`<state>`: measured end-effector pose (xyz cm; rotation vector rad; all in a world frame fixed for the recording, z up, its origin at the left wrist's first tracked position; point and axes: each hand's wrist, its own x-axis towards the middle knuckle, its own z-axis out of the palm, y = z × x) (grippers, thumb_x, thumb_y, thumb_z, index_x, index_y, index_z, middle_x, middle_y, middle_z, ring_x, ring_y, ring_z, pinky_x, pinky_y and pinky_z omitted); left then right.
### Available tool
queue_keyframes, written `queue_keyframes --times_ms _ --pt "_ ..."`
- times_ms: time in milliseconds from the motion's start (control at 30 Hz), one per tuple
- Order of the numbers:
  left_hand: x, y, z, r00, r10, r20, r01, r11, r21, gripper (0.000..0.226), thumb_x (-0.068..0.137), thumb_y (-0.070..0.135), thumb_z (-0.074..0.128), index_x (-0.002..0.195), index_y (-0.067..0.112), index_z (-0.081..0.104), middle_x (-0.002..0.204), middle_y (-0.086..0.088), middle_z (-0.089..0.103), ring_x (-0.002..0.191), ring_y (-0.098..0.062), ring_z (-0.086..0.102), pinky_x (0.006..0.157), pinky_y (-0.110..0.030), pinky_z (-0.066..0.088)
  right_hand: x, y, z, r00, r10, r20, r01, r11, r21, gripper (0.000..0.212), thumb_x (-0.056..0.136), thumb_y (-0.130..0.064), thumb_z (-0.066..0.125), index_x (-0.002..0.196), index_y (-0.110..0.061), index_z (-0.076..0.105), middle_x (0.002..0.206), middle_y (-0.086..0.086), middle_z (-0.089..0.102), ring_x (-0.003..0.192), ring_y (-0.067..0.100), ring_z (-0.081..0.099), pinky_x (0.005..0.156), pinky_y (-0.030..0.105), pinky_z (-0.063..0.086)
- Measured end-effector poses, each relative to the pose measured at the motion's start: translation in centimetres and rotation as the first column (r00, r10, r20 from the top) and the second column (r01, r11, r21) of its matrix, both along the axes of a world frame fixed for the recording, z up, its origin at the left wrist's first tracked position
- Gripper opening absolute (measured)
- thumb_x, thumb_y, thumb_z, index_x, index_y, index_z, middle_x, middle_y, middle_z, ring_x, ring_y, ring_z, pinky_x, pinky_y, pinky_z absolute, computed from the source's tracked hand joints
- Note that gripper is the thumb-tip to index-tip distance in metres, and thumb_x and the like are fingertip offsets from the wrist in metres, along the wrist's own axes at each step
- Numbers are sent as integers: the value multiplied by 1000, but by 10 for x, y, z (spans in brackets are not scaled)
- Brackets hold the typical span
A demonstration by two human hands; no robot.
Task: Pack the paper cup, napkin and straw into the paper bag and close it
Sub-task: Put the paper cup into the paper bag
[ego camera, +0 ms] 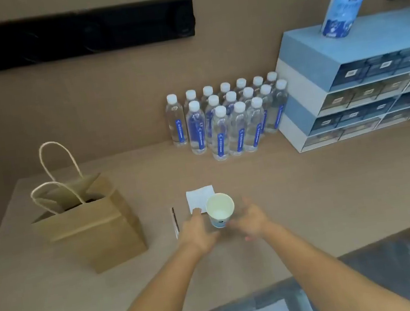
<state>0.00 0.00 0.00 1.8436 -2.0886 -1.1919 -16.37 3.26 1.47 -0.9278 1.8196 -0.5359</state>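
A white paper cup (219, 207) with a blue base stands upright and empty on the table (309, 193). Behind it lies a folded white napkin (199, 197), partly hidden by the cup. A wrapped straw (175, 221) lies to the left of my left hand. My left hand (198, 231) is at the cup's left side, fingers near the napkin's front edge. My right hand (251, 221) is at the cup's right side with fingers spread, blurred. Neither hand clearly grips the cup. The brown paper bag (95, 223) stands open at the left, its twine handles upright.
Several water bottles (230, 120) stand in rows at the back of the table. A blue and white drawer cabinet (357, 83) sits at the back right with a spray bottle (343, 4) on top. The table's front edge runs just below my forearms.
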Motion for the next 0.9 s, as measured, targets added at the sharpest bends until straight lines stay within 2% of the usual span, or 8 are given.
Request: queue_keyframes --times_ms 67,200,333,500,633,767,833,900 --pt "-1 -7 -6 998 -1 -55 0 1000 -12 78 81 31 75 145 16 32 143 -6 48 131 -25 47 95 -29 39 -1 -2 -7 987 -7 162 17 998 -63 88 75 -21 79 145 -40 29 134 -14 44 118 20 54 66 37 60" --pt "-2 -18 -22 974 17 -225 -20 1000 -13 65 79 22 77 136 28 48 131 5 61 122 -16 54 89 -23 37 -1 -5 -25 966 31 257 11 987 -160 63 79 -16 74 120 -54 47 117 -28 53 110 13 59 83 42 59" --pt "-3 -19 -30 945 53 -322 -56 998 -2 58 80 20 76 131 33 52 123 13 63 114 -7 55 85 -20 38 -1 -6 -37 940 17 341 49 982 -184 58 80 -15 74 124 -45 50 128 -10 59 116 18 62 79 34 58" --pt "4 -11 -21 922 42 -386 -48 999 -6 56 79 25 77 129 37 54 114 22 61 111 -12 62 74 -29 48 0 2 -25 949 30 315 40 976 -214 59 79 -12 75 126 -38 51 128 -10 58 112 21 65 80 35 56" --pt "18 -9 13 923 -9 -384 -15 998 -58 54 78 24 80 127 29 58 118 12 66 104 -29 68 63 -26 49 7 3 7 957 89 277 -15 966 -258 61 76 -14 77 129 -32 52 128 -9 59 105 23 67 71 31 55" --pt "40 -11 74 953 -50 -300 12 992 -129 48 73 32 80 119 29 66 115 9 72 90 -18 71 80 -35 58 25 -2 59 966 148 210 -73 942 -328 59 76 -14 78 129 -28 55 125 -6 63 104 19 64 63 26 54" --pt "54 -10 110 963 -76 -259 27 982 -186 45 75 31 79 118 28 67 113 9 73 83 -12 69 81 -28 56 37 -4 89 963 194 189 -115 924 -364 58 77 -12 78 128 -27 55 123 -6 64 107 19 63 65 27 54" --pt "71 -7 145 971 -77 -228 18 969 -248 43 77 29 78 118 24 68 112 7 74 91 -14 70 87 -28 53 51 -8 124 956 245 158 -165 901 -402 58 76 -12 79 127 -27 55 123 -6 63 108 16 62 67 27 56"
